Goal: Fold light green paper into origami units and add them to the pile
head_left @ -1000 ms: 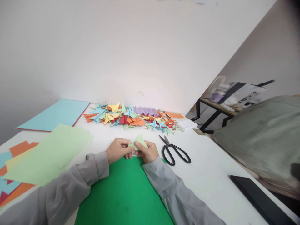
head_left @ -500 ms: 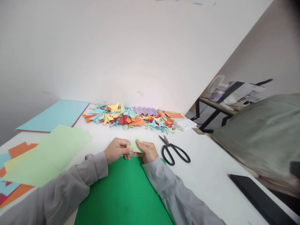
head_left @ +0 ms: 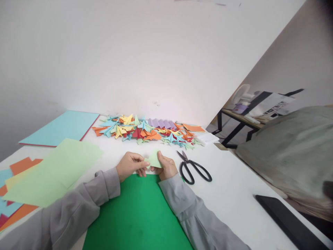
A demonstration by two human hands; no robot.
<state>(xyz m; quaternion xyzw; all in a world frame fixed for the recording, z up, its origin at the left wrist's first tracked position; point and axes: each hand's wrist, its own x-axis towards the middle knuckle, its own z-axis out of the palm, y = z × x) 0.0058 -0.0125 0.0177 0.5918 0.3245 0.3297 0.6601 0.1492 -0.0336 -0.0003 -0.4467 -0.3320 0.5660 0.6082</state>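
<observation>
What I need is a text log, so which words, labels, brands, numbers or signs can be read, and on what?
No text reads clearly.
White-and-black bag: large dark lettering, too blurred and skewed to quote surely.
Small light green paper, scissors, dark green sheet, black flat object: no lettering shows.

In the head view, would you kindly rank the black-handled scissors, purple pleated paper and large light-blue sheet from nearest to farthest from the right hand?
1. Black-handled scissors, just right of the right hand.
2. Purple pleated paper, ahead, by the wall.
3. Large light-blue sheet, far left.
</observation>
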